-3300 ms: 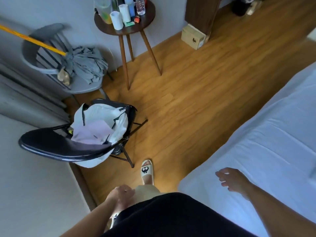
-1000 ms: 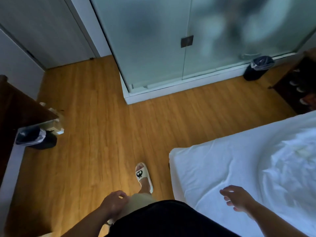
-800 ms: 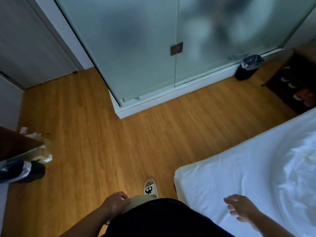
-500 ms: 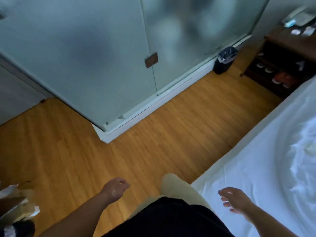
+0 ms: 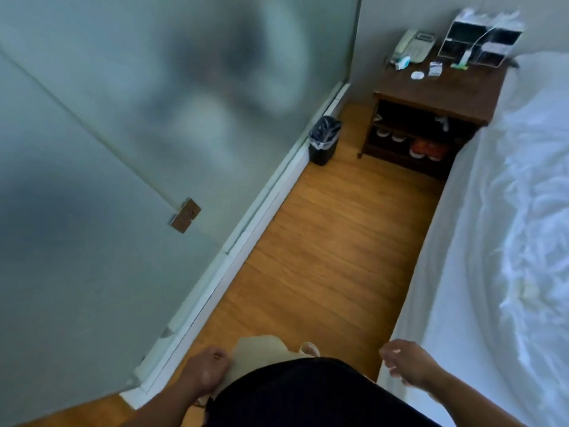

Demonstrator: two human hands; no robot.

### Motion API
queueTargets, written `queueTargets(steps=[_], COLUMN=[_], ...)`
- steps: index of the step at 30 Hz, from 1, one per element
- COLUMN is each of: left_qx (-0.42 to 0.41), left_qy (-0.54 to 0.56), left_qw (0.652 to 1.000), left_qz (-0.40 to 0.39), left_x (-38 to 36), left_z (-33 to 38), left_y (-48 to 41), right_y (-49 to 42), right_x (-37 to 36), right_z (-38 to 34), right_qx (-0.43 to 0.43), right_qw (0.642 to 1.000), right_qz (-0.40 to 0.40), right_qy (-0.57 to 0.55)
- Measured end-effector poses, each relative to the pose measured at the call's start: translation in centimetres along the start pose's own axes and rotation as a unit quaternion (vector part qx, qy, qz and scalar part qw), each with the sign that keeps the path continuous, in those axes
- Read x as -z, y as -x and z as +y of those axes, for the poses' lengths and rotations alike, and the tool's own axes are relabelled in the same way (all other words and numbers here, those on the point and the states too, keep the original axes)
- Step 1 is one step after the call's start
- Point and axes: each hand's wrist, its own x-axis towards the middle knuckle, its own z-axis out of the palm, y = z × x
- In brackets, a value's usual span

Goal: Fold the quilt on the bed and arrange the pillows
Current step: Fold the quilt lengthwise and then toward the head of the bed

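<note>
Nearest the camera I see the wearer's dark top filling the bottom edge, with a beige trouser leg poking out ahead of it. The left hand sits low beside that leg, fingers loosely curled and holding nothing; I cannot tell whether it touches the cloth. The right hand hangs at the near corner of the bed, fingers slack and half bent, also holding nothing, and I cannot make out whether it touches the sheet. Between the hands and beyond them a strip of wooden floor runs away from me. A frosted glass partition on a white base borders it on the left, and the white side of the bed borders it on the right. A small metal fitting sits on the glass. The quilt lies crumpled and unfolded on top of the bed, along the right edge of my view and well apart from both hands. Farther off, a black bin with a liner stands against the base of the glass. Just beyond it a dark wooden nightstand butts against the bed, with shoes on its lower shelf. A telephone, a clear organiser box and a few small items sit on its top.
</note>
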Motion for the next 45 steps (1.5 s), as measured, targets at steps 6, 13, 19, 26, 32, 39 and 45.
queueTargets(steps=[6,13,19,26,32,39,45], left_qx=[-0.068,-0.160,-0.240,-0.280,-0.363,-0.423,-0.447], left_qy=[-0.061,-0.194,-0.306,-0.404,-0.501,-0.618,-0.708], left_qw=[0.995,0.964,0.914,0.863,0.773,0.640,0.508], left_qz=[-0.033,-0.089,-0.111,-0.118,-0.139,-0.173,-0.200], left_x=[9.7,15.2,15.7,8.9,-0.7,-11.4,-21.6], left_z=[16.5,37.3,56.0,73.5,84.8,95.5,102.0], left_y=[-9.7,-21.3,-25.1,-26.0,-19.3,-14.9,-10.7], right_y=[-3.1,-5.5,-6.6,-10.2,-10.3,-9.1,-8.9], right_x=[7.4,13.5,18.4,22.5,25.3,26.9,27.6], right_z=[-5.2,-6.4,-6.0,-0.4,4.5,8.0,8.8], right_qx=[-0.024,-0.113,-0.140,-0.180,-0.224,-0.273,-0.326], right_qw=[0.992,0.948,0.878,0.826,0.772,0.642,0.525], right_qz=[0.048,0.150,0.225,0.241,0.243,0.291,0.314], right_qy=[-0.116,-0.256,-0.398,-0.477,-0.544,-0.654,-0.721])
